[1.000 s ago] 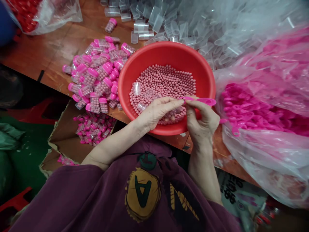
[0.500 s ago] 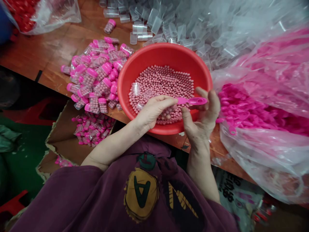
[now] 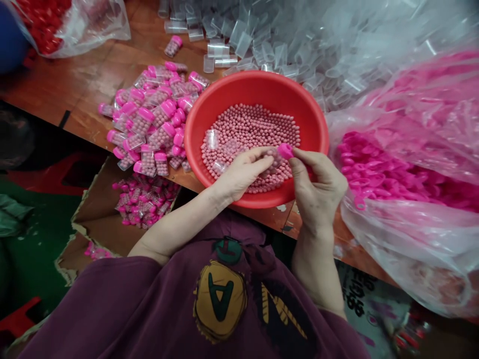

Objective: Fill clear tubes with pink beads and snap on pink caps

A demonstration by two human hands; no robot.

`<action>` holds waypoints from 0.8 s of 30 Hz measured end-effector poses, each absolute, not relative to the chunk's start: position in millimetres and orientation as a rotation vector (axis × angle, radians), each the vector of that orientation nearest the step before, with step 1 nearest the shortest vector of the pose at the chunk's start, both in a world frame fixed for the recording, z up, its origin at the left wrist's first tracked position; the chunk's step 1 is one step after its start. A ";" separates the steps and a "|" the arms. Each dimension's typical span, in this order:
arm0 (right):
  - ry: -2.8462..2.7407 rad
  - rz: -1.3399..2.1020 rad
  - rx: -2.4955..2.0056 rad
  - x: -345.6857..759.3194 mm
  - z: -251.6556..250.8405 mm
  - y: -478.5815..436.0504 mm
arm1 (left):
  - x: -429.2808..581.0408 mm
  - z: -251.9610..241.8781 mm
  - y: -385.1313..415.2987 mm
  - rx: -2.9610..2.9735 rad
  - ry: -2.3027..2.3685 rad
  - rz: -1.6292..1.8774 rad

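Over the red bowl (image 3: 258, 201), my left hand (image 3: 239, 172) is closed round a small clear vial (image 3: 270, 158) with pink beads in it, partly hidden by the thumb and fingers. A bright pink cap (image 3: 285, 150) sits at the vial's right end, pinched between the thumb and fingertips of my right hand (image 3: 320, 182). Whether the cap is fully seated cannot be made out. Below both hands, the bowl holds many loose pink beads (image 3: 258, 122). A clear vial (image 3: 211, 139) lies on the beads at the left.
Left of the bowl is a heap of filled, pink-capped vials (image 3: 149, 114); more lie in a cardboard box (image 3: 97, 209) below. Empty clear vials (image 3: 243, 45) spread behind. On the right, a plastic bag (image 3: 404, 224) holds pink parts (image 3: 392, 169). Red pieces (image 3: 45, 22) lie far left.
The long pink spoon-shaped piece held across by my left thumb no longer shows. My right hand has gone from spread fingers to a pinch on the pink cap at the vial's end.
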State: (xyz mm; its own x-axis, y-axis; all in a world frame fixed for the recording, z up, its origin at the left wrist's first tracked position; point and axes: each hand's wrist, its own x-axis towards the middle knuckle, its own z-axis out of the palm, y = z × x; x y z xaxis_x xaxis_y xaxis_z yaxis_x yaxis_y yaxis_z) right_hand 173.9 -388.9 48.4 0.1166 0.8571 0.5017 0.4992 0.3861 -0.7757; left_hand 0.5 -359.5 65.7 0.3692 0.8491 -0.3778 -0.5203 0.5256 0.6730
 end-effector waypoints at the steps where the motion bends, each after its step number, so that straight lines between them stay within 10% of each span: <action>1: -1.557 0.425 -1.253 172.8 51.0 -388.3 | 0.6 65.5 -359.9 0.496 0.776 0.920; 24: -1.647 0.557 -1.186 190.6 52.8 -378.4 | 0.1 76.6 -367.2 0.680 0.899 0.973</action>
State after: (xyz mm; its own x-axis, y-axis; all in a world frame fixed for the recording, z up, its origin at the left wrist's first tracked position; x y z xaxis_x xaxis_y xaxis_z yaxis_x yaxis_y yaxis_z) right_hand 190.6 -378.4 52.8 -0.0296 0.8932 0.4486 0.4375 0.4151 -0.7977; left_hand 0.1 -367.2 76.6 0.2734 0.9044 -0.3277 -0.3982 0.4165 0.8173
